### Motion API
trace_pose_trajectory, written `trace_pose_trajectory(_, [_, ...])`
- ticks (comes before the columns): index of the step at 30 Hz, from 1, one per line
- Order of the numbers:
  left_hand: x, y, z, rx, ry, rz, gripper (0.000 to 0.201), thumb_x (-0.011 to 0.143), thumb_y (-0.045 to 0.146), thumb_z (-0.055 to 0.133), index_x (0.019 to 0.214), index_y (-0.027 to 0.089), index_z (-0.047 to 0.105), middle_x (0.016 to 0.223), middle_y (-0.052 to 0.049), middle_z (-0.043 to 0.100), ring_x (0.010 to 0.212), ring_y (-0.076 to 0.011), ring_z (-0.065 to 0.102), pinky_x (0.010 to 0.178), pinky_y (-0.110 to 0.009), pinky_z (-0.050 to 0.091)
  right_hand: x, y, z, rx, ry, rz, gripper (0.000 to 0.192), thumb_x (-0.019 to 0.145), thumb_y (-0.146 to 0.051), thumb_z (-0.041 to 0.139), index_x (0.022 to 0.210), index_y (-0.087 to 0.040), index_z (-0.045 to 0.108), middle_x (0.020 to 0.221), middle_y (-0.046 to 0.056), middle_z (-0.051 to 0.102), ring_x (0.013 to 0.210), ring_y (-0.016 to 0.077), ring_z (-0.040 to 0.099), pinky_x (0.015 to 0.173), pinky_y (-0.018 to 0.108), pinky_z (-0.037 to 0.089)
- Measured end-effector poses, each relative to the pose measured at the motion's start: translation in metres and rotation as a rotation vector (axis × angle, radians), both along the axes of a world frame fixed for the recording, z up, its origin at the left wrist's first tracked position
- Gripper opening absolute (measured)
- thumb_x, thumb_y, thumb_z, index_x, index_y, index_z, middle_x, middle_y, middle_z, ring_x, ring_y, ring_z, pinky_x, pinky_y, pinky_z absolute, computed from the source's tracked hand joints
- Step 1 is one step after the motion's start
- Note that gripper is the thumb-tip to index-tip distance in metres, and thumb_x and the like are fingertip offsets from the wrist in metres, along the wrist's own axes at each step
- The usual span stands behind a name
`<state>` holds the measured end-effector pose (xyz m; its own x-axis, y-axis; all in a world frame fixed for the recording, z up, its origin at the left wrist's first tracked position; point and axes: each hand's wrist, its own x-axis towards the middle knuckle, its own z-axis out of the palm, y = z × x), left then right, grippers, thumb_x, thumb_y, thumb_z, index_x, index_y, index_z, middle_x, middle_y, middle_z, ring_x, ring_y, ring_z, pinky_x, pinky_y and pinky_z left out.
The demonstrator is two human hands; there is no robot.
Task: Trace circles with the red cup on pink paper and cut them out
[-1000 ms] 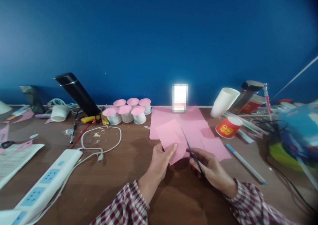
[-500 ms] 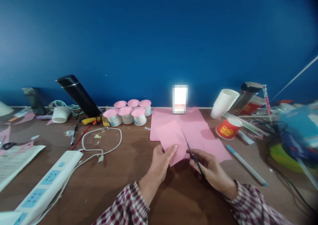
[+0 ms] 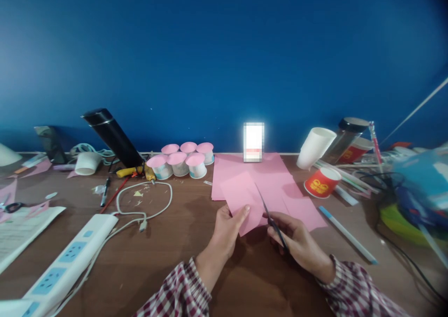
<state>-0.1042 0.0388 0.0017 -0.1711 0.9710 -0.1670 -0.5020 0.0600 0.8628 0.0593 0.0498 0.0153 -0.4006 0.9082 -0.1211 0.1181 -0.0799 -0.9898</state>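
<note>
My left hand (image 3: 227,228) pinches a piece of pink paper (image 3: 241,193) by its lower left edge, thumb on top. A pair of scissors (image 3: 276,232) with dark handles is gripped in my right hand (image 3: 297,240). Its blades lie along the right side of the paper piece; whether they bite into it I cannot tell. Beneath and behind are larger pink sheets (image 3: 276,168) on the table. Some fingers of both hands are hidden.
Several small cups with pink tops (image 3: 177,163) stand left of the sheets. A red paper cup (image 3: 322,182), a white cup (image 3: 317,147) and a pale blue-capped marker (image 3: 348,235) are to the right. On the left lie a power strip (image 3: 70,261), white cable (image 3: 171,193) and black flask (image 3: 112,137).
The whole view has shifted very slightly, with the background sitting a little lower. Both hands, the paper and the scissors keep nearly the same position.
</note>
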Motion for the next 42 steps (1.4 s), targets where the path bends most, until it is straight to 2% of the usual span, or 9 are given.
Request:
trace_pose_trajectory(8, [0.0002, 0.0, 0.0002, 0.003, 0.004, -0.013, 0.03, 0.068, 0.032, 0.071, 0.087, 0.009, 0.067, 0.078, -0.009, 0.07, 0.07, -0.0174, 0.063, 0.068, -0.029, 0.049, -0.0002, 0.0006, -0.0005, -0.009, 0.0, 0.0, 0.049, 0.073, -0.045, 0.066, 0.108, -0.012, 0.059, 0.059, -0.003, 0.052, 0.044, 0.0069, 0.043, 0.036, 0.018, 0.039])
trace_pose_trajectory(16, [0.0008, 0.0, 0.0024, -0.009, 0.001, -0.002, 0.033, 0.065, 0.035, 0.073, 0.085, 0.009, 0.068, 0.077, -0.009, 0.07, 0.068, -0.0177, 0.063, 0.067, -0.029, 0.049, -0.0001, 0.0002, 0.0, -0.012, -0.002, -0.002, 0.049, 0.073, -0.046, 0.066, 0.108, -0.013, 0.06, 0.058, -0.003, 0.053, 0.042, 0.0069, 0.043, 0.036, 0.019, 0.038])
trace_pose_trajectory(42, [0.0004, 0.0001, -0.002, 0.003, 0.009, -0.003, 0.028, 0.069, 0.03, 0.071, 0.087, 0.009, 0.067, 0.08, -0.009, 0.07, 0.069, -0.0162, 0.062, 0.068, -0.029, 0.049, -0.0005, 0.0002, -0.0005, -0.014, 0.011, -0.004, 0.05, 0.072, -0.046, 0.067, 0.108, -0.013, 0.06, 0.058, -0.003, 0.052, 0.043, 0.0069, 0.043, 0.035, 0.018, 0.037])
